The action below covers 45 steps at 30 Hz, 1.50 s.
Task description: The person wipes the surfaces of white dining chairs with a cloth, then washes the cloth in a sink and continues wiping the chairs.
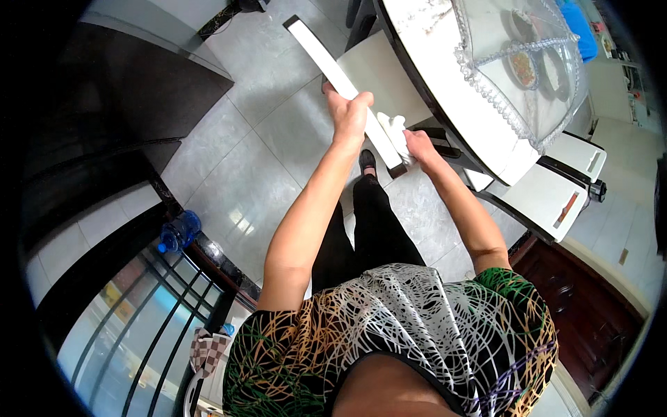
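A chair stands before me, its white backrest (325,57) seen edge-on from above with dark ends. Its pale seat (388,78) reaches towards the table. My left hand (348,114) grips the backrest near its middle, with the thumb over the top edge. In my right hand (420,146) is a bunched white cloth (394,133), pressed against the table-facing side of the backrest near its lower end in the picture. The fingertips of my right hand are partly hidden by the cloth.
A white table (422,31) with a dark rim curves along the right. On it, a mesh food cover (552,104) spans several dishes. White chairs (542,198) stand beyond. A blue water bottle (180,231) lies left by a barred glass door (140,323); a dark cabinet (130,88) is further up.
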Motion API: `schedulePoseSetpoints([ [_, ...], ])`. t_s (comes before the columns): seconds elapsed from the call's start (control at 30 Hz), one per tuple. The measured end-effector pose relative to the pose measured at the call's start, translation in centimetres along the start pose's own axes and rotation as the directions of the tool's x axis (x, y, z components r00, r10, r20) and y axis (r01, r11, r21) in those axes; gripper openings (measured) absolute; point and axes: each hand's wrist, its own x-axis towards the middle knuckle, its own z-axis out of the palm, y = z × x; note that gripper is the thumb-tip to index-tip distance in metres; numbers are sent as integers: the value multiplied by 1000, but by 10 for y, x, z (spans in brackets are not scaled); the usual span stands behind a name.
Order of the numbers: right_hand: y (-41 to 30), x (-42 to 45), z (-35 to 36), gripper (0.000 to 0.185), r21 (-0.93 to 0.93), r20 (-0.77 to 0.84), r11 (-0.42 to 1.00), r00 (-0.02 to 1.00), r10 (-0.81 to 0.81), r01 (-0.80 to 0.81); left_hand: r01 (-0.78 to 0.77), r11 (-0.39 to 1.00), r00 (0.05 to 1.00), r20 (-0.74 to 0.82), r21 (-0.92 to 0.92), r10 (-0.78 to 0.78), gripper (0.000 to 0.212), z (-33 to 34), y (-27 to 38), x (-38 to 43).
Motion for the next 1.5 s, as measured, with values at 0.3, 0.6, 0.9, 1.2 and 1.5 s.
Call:
schedulePoseSetpoints([
  [0.3, -88, -52, -26, 36, 307, 127, 926, 954, -271, 222, -120, 975, 982, 166, 189, 89, 45, 4, -39, 20],
  [0.6, -109, -60, 15, 28, -394, -156, 696, 703, -694, 600, -128, 954, 992, 45, 270, 120, 52, -3, -39, 8],
  [0.9, -99, -134, 50, 51, -681, 535, -192, 302, -789, 706, 384, 707, 923, 273, -594, -272, 59, -64, -9, -87],
  [1.2, -69, -159, 58, 63, -467, 296, 223, 389, -873, 856, 50, 794, 981, -119, -605, -153, 45, -99, -12, -64],
  [1.5, -62, -217, 88, 76, -240, 294, 167, 236, -926, 956, -343, 931, 931, -177, -125, 319, 48, -140, -51, 11],
])
